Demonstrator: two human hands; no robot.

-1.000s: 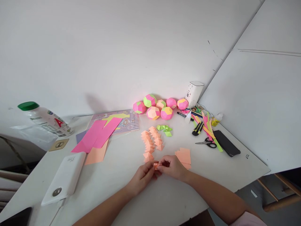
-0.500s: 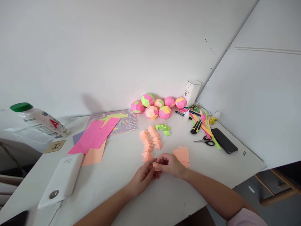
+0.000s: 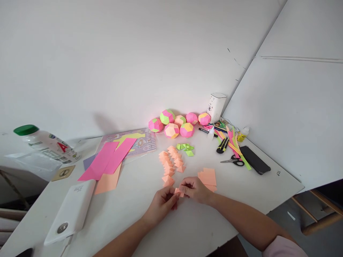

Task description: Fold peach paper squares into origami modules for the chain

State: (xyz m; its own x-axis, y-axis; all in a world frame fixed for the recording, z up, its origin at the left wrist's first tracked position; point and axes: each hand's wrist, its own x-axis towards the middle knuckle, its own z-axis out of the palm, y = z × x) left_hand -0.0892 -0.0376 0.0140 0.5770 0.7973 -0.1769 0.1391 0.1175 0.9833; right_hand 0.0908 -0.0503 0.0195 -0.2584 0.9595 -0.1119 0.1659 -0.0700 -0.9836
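Left grip (image 3: 161, 204): closed on an orange paper piece (image 3: 179, 192)
Right grip (image 3: 197, 190): pinching that piece's right edge
Folded orange pieces (image 3: 168, 167): in rows, just beyond left grip
Orange squares (image 3: 209, 176): just beyond right grip
Change: piece shows flatter than a second ago; mid-handling, I'd judge

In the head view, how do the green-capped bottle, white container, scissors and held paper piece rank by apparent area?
Green-capped bottle
White container
Scissors
Held paper piece, partly covered

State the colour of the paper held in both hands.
The held paper is peach-orange, best seen in the head view.
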